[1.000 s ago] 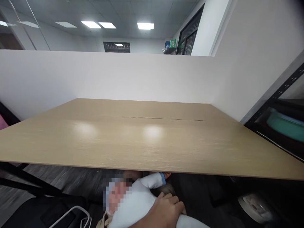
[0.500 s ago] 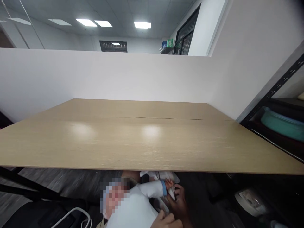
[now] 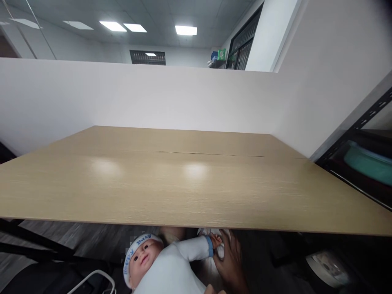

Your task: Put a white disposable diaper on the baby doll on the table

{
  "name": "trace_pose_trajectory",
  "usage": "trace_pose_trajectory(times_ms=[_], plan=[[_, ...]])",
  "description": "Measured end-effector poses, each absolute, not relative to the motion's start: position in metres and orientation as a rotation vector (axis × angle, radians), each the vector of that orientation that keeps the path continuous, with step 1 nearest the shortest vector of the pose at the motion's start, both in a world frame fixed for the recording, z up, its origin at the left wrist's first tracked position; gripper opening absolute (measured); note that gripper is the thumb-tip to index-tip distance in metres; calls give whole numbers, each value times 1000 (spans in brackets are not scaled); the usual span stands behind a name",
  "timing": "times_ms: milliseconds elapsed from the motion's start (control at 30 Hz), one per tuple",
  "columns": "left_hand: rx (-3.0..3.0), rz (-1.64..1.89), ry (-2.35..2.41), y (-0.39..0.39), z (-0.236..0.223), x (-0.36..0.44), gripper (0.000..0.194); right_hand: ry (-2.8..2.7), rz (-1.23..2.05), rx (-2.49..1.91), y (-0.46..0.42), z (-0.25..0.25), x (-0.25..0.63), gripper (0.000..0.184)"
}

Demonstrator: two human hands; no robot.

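Ceiling lights (image 3: 186, 30) are shining over a pale room, and a white partition (image 3: 153, 98) is standing behind a wooden tabletop (image 3: 183, 196) that is catching two soft glares. Below its near edge, the fingers (image 3: 234, 246) of the right hand (image 3: 229, 263) are curving beside the small hand of a doll (image 3: 167, 261) and over crumpled white material (image 3: 211, 267) — whether they are gripping it, I cannot tell. The left hand (image 3: 214, 290) is barely showing at the bottom border, so I cannot tell its state either. The doll is lying tilted just under that edge, its head to the left and one arm reaching right. It is wearing a white band (image 3: 134, 247) lettered "Happy Baby" in blue, and a plain white top (image 3: 171, 275) — long-sleeved, with a blue cuff (image 3: 210, 246). Further out, a white cable (image 3: 92, 274) is looping by a black bag (image 3: 52, 273) at lower left, a blurred, round, pale object (image 3: 318, 269) is sitting at lower right, and a teal item (image 3: 370, 163) is resting on a dark shelf (image 3: 361, 187).
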State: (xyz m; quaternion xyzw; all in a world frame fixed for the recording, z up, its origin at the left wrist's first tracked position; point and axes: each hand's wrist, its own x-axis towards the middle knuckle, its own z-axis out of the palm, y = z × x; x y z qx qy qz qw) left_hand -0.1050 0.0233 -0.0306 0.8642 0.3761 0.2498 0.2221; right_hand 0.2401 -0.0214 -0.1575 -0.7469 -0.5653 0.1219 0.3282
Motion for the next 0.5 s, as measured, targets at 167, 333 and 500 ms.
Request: trace_pose_trajectory(times_ms=[167, 333, 500], plan=[[2320, 645, 1050, 22, -33, -104, 37, -1355, 440, -2074, 15, -175, 243, 66], [2359, 442, 815, 23, 10, -68, 21, -1292, 482, -2002, 29, -182, 252, 73], [2410, 346, 660, -6, 37, -13, 22, -1106, 522, -1959, 25, -180, 264, 94]])
